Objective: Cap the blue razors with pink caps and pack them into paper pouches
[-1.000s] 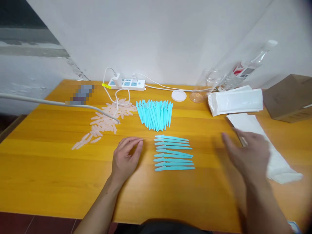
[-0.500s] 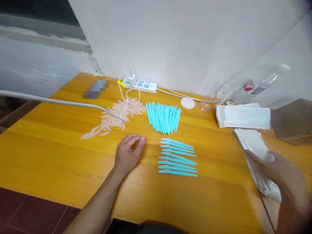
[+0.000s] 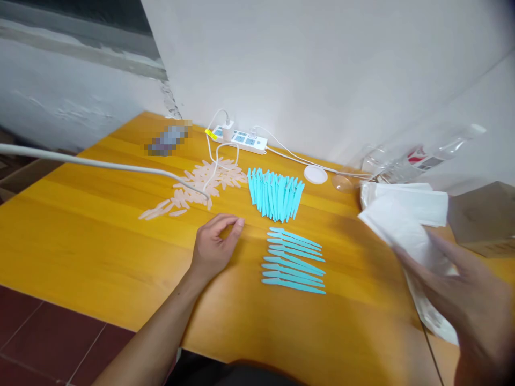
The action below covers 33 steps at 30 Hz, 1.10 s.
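My left hand [image 3: 214,242] rests on the wooden table with its fingers curled and the thumb tip against the forefinger; nothing shows in it. My right hand [image 3: 462,284], blurred, grips a white flat pouch [image 3: 392,222] raised above a stack of similar white pouches [image 3: 432,313] at the table's right. Between my hands lies a row of several slim turquoise plastic sticks [image 3: 295,268], shaped like eyebrow razors. Behind that row sits a dense pile of the same turquoise sticks [image 3: 276,195]. Pale pink slim pieces [image 3: 197,185] are scattered beyond my left hand.
A white power strip [image 3: 240,140] with cables stands by the wall. A thick white cable [image 3: 92,165] crosses the left side. Near the back right are a round white disc [image 3: 315,174], a clear bottle [image 3: 432,155], more white pouches [image 3: 432,206] and a cardboard box [image 3: 483,217].
My right hand has lifted a white pouch off the stack and moved it slightly leftward. The left hand keeps its pose. The view has shifted a little.
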### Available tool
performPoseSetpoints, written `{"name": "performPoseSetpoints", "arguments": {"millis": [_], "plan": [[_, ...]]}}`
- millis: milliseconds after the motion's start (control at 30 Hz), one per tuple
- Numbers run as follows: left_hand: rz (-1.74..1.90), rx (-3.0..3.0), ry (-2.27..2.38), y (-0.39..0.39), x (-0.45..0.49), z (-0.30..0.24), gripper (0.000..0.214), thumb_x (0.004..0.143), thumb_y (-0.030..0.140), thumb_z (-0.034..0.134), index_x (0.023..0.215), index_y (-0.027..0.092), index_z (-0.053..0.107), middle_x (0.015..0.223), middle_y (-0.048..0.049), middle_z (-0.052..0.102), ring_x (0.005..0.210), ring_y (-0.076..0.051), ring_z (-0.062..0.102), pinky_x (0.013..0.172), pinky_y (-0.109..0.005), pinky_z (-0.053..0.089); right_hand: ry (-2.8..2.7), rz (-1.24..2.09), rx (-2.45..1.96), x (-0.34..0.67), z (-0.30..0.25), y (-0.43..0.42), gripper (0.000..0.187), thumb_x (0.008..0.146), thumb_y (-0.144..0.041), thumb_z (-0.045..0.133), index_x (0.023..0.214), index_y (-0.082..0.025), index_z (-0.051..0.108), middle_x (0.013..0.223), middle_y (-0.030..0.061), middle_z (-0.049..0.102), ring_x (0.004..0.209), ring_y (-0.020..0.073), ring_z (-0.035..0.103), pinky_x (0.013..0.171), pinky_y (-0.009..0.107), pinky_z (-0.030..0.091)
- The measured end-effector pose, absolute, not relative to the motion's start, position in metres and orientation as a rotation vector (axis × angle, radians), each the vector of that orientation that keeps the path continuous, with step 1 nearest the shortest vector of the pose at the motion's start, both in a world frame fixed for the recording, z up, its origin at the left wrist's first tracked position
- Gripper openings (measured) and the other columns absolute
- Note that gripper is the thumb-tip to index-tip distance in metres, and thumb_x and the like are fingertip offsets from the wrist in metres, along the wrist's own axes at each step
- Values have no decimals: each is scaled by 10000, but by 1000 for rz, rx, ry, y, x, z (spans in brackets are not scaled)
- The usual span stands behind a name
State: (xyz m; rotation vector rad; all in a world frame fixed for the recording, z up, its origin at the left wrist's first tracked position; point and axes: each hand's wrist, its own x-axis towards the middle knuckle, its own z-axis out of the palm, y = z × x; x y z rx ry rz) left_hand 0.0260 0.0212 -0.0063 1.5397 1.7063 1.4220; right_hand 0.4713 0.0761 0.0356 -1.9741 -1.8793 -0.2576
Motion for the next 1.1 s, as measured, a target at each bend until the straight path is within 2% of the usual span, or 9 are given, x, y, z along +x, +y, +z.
{"name": "performPoseSetpoints", "arguments": {"millis": [133,233,367,467,633,733,900,1000,1100], "plan": [[1337,1126,1383,27,37,13,362,909,448,629,1150,182,671,1063,-86,721,907,-190,699,824,-333,565,-2097,-47,-1624,407,46,62,588,794,-497,743,1339,-323,609,1246,80,688,1081,308,671,840,428,566],[1138,1017,1147,35,53,28,508,865,490,676,1279,209,588,1173,-110,691,910,-201,708,777,-338,580,-2281,96,-1316,386,47,63,554,842,-422,721,1366,-323,572,1315,64,641,1171,293,630,1040,476,501],[960,1095,1049,45,81,37,661,792,442,770,1372,265,508,1197,-117,683,849,-185,705,668,-270,549,-2382,179,-1153,374,45,67,577,864,-387,713,1403,-299,528,1317,69,638,1221,286,601,1124,529,430],[996,1115,1083,51,99,35,594,841,383,723,1376,269,492,1100,-95,698,753,-142,681,610,-229,510,-2386,217,-1161,372,44,67,603,863,-387,718,1420,-304,503,1333,65,634,1261,283,576,1132,521,426],[1059,945,970,60,103,35,556,834,341,733,1332,228,511,1001,-50,705,712,-121,672,597,-209,509,-2298,329,-1363,392,46,59,947,705,-477,838,1511,-288,377,1490,101,492,1384,341,441,1166,581,347],[1240,726,943,71,100,41,576,761,310,804,1263,188,549,936,-22,706,706,-106,668,614,-192,524,-1735,384,-1525,406,40,49,1117,618,-528,873,1540,-274,297,1579,124,357,1433,368,362,1180,623,279],[1375,658,901,68,135,49,592,749,306,812,1264,204,540,1057,-47,726,779,-139,701,657,-235,566,-749,1023,-1210,378,39,46,481,854,-577,637,1222,-270,589,1230,75,669,1095,266,680,979,511,544],[1058,989,785,42,161,54,384,817,365,752,1147,197,650,1089,-76,741,918,-203,717,831,-348,580,-796,1198,-1053,364,58,59,292,875,-410,623,1120,-251,633,976,27,737,934,217,714,806,361,611],[824,1218,725,21,160,62,634,732,394,830,1304,243,603,1272,-112,677,1147,-263,652,1017,-420,503,-1050,1188,-1187,377,80,67,245,845,-303,598,1069,-218,647,732,-1,702,621,182,672,524,273,558]]}}
